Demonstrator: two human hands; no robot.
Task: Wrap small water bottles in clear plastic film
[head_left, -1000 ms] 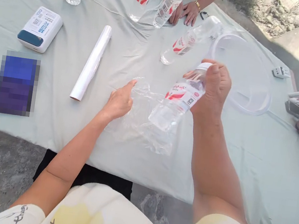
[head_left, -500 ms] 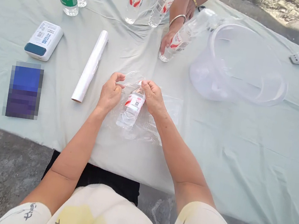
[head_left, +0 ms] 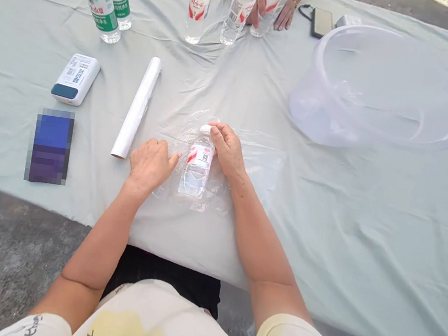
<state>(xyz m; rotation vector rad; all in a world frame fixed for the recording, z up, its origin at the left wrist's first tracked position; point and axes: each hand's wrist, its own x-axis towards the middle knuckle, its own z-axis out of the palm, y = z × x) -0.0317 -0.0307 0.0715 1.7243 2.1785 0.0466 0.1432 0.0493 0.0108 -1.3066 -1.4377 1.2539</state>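
A small water bottle (head_left: 197,172) with a white cap and a red-and-white label lies on a crinkled sheet of clear plastic film (head_left: 220,192), its cap end away from me. My right hand (head_left: 227,146) is closed on the bottle at its cap and neck, thumb on top. To the left of the bottle is my left hand (head_left: 150,164), its fingers curled under and its thumb pointing towards the film. Whatever those fingers hold is hidden. A white roll of film (head_left: 137,108) rests just beyond my left hand.
Label-wrapped bottles (head_left: 199,9) stand at the back, where another person's hands (head_left: 285,15) hold one. A clear plastic tub (head_left: 327,116) is at right. Left are green-labelled bottles (head_left: 104,15), a white device (head_left: 76,79) and a blurred blue item (head_left: 49,146). A phone (head_left: 322,23) lies behind.
My left hand has drawn back towards me and left, its fingers curling in. My right hand stays at the bottle's cap. The other person's bottle has gone from tilted to more upright, farther back.
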